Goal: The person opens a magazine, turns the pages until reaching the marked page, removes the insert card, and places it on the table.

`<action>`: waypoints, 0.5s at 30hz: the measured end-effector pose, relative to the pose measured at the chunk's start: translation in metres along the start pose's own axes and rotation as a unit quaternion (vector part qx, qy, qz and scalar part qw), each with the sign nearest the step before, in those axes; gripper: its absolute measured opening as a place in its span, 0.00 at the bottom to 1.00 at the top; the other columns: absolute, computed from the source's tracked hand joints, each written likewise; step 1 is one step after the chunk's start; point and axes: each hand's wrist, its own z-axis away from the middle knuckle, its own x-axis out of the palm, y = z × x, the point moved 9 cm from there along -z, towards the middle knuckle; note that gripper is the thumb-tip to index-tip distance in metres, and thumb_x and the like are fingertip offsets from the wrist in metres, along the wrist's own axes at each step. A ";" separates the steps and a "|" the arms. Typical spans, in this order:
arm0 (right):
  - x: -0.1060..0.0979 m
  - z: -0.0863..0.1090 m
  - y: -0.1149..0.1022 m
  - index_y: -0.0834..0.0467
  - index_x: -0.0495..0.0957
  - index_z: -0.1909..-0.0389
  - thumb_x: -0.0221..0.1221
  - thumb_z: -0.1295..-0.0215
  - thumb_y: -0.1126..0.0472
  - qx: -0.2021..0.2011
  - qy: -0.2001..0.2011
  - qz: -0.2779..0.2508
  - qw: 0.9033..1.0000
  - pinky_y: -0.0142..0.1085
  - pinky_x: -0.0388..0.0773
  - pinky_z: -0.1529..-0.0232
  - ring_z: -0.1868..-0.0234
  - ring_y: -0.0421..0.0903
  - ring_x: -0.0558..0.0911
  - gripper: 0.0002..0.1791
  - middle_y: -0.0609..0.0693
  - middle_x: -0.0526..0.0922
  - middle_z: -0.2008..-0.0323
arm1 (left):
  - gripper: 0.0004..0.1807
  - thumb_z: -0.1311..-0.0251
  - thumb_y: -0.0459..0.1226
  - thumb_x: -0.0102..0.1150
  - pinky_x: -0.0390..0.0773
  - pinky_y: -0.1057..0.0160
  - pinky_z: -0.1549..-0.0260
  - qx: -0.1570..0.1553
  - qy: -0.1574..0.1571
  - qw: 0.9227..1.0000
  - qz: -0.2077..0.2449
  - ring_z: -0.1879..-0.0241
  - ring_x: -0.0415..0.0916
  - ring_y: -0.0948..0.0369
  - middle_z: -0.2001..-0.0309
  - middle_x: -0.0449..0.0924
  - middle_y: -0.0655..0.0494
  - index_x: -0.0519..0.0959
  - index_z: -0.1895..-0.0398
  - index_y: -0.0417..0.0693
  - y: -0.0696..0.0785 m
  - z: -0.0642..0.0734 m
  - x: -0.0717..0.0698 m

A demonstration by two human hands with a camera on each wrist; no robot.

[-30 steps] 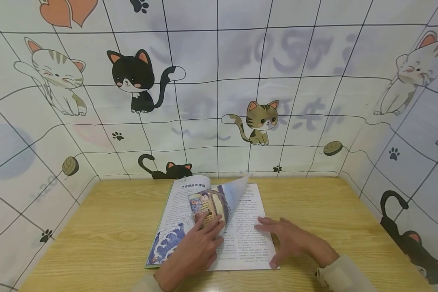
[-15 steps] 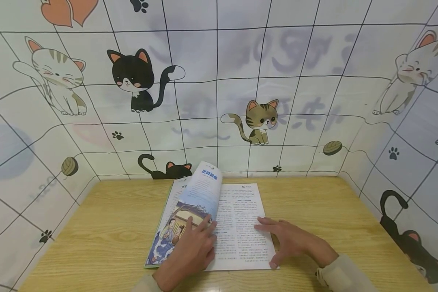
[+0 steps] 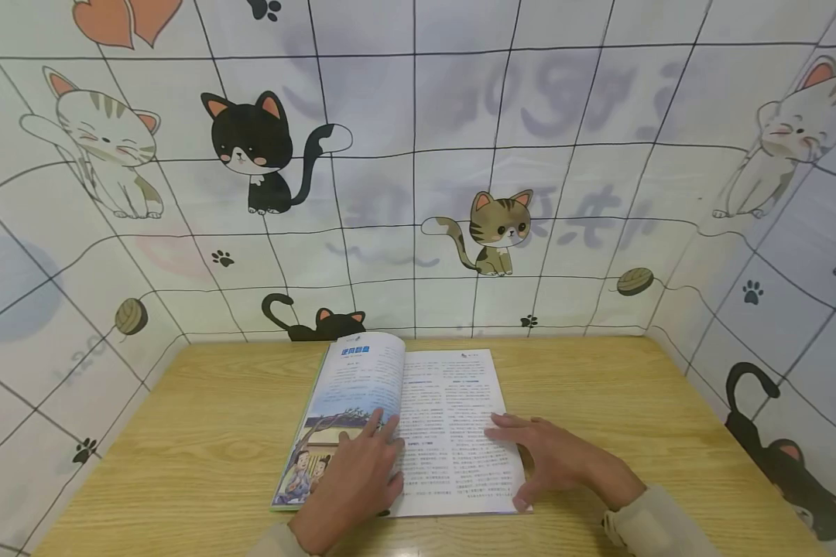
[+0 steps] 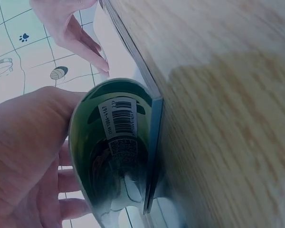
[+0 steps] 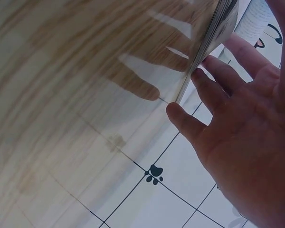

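A magazine (image 3: 425, 433) lies spread on the wooden table. Its left page (image 3: 351, 379) carries a blue heading and a picture of a house and children; the right page is dense text. Across the lower part of the left page, near the fold, my left hand (image 3: 362, 472) rests with fingers extended. Beneath that hand, in the left wrist view, the green back cover (image 4: 115, 123) with a barcode label bulges up off the table. My right hand (image 3: 550, 456) rests at the right page's outer edge, fingers spread, thumb at the lower corner. In the right wrist view its fingertips touch the page edge.
The wooden table (image 3: 216, 433) extends on both sides of the magazine. Behind it and along the sides hangs a white gridded cloth (image 3: 418, 170) printed with cartoon cats, paw prints and yarn balls. In the right wrist view the tabletop reflects the hand.
A raised page has swung over from right to left and now lies on the left side. My left hand has moved slightly left with it, while the right hand has stayed put.
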 end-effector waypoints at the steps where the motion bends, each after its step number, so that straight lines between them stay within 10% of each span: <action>1: 0.000 0.000 0.000 0.52 0.68 0.28 0.73 0.64 0.33 0.001 0.000 0.001 1.000 0.63 0.57 0.33 0.27 0.58 0.63 0.58 0.54 0.61 0.25 | 0.21 0.46 0.48 0.65 0.78 0.33 0.60 -0.002 -0.001 1.000 0.003 0.34 0.68 0.45 0.35 0.75 0.48 0.85 0.53 0.47 0.000 0.000 0.000; 15: -0.005 -0.001 0.000 0.51 0.72 0.31 0.71 0.58 0.32 0.002 0.018 0.002 1.000 0.63 0.59 0.35 0.29 0.59 0.65 0.52 0.54 0.66 0.28 | 0.22 0.42 0.49 0.63 0.77 0.31 0.58 -0.016 -0.024 0.999 0.018 0.33 0.67 0.43 0.34 0.73 0.48 0.84 0.48 0.48 -0.003 -0.003 0.006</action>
